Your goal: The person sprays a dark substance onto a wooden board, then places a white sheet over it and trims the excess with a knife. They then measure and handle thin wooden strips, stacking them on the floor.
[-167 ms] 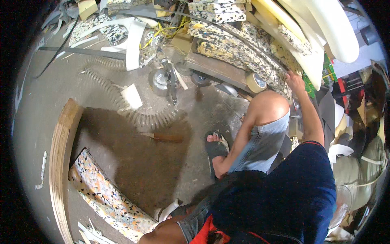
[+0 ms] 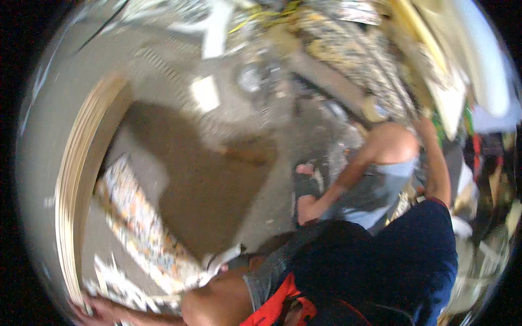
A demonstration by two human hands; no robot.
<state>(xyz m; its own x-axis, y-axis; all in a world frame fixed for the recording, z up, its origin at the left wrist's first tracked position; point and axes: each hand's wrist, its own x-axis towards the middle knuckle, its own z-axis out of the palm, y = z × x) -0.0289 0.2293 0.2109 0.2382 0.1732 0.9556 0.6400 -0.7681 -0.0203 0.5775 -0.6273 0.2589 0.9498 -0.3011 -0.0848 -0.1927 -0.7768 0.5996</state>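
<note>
At the lower left my left hand [image 2: 97, 311] closes around the near end of a long layered wooden board [image 2: 81, 179], which looks bent at the picture's rim. Beside the board, a speckled foam slab [image 2: 144, 223] lies on the floor. My right hand [image 2: 426, 129] reaches past my raised knee to the edge of the stacked speckled foam [image 2: 353, 60] and a long dark strip; blur hides its fingers. A brown-handled knife [image 2: 246, 154] lies on the floor in my shadow.
A coiled clear hose [image 2: 163, 62], a white square piece [image 2: 205, 93] and a grey metal tool [image 2: 250, 77] lie ahead. A brown beam [image 2: 331, 81] runs before the foam stack. White scraps [image 2: 117, 277] litter the floor near the board. Large pale foam sheets [image 2: 478, 60] lean at the right.
My left hand has come into view at the board's near end. The whole view has swung left and blurred. My right hand stays by the foam stack.
</note>
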